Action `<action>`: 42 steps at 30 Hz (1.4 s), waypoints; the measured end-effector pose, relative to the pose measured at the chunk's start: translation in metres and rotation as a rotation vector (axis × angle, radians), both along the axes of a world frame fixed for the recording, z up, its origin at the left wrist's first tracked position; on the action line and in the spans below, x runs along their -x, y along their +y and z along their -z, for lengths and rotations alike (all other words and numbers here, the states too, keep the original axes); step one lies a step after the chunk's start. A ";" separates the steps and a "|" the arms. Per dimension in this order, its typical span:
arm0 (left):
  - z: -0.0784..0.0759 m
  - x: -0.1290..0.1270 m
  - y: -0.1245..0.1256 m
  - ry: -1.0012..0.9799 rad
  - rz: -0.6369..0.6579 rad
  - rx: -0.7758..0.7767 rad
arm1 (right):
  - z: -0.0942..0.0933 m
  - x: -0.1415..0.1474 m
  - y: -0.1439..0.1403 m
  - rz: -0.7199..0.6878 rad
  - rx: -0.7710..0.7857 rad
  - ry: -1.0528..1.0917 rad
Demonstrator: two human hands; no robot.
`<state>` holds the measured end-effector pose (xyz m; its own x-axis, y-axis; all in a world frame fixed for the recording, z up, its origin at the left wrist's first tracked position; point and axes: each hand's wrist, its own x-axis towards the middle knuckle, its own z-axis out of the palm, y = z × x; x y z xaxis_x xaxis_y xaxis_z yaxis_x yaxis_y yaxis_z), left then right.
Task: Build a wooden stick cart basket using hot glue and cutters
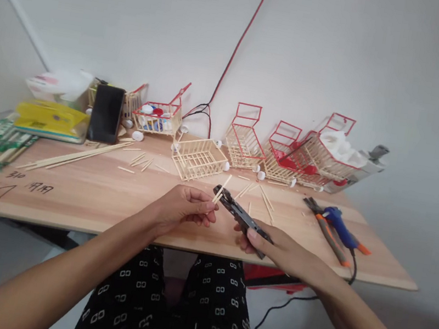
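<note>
Pale wood is what I am working: my left hand (185, 206) pinches a thin, short wooden stick (222, 188) between thumb and fingertips, its free end angled up and away from me. My right hand (273, 246) is wrapped around the handles of a pair of dark metal cutting pliers (241, 215), whose nose meets the stick just beside my left fingertips. Both hands hang over the near edge of the light wooden table (115, 192).

I judge this to be the trimming step, with the stick lined up in the cutter but not yet snipped. The next move calls for a steady left pinch and a firm squeeze from the right, with the nose kept square to the stick so the cut comes clean.

Just beyond my hands sits an unpainted stick-built basket (199, 158), with loose stick offcuts (264, 196) scattered around it. Farther off, to the right, stand red-framed stick trolleys (288, 150). Right of my right hand lie a blue glue gun (339, 223) and orange-handled pliers (327, 234).
</note>
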<state>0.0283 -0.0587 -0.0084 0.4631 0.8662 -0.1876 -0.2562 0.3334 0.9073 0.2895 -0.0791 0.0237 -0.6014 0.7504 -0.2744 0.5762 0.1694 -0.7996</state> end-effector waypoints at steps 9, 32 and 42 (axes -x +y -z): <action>-0.009 -0.010 0.029 0.086 0.137 -0.026 | -0.001 -0.008 0.016 0.062 0.008 0.065; 0.003 -0.022 0.057 0.042 0.277 0.051 | 0.006 -0.017 0.021 0.168 0.067 0.084; 0.006 -0.023 0.056 0.087 0.258 0.029 | 0.006 -0.016 0.017 0.161 -0.136 -0.105</action>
<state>0.0515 -0.0032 -0.0148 0.6486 0.7155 -0.2597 -0.0805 0.4037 0.9113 0.3060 -0.0623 0.0175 -0.4443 0.8687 -0.2189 0.6833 0.1705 -0.7100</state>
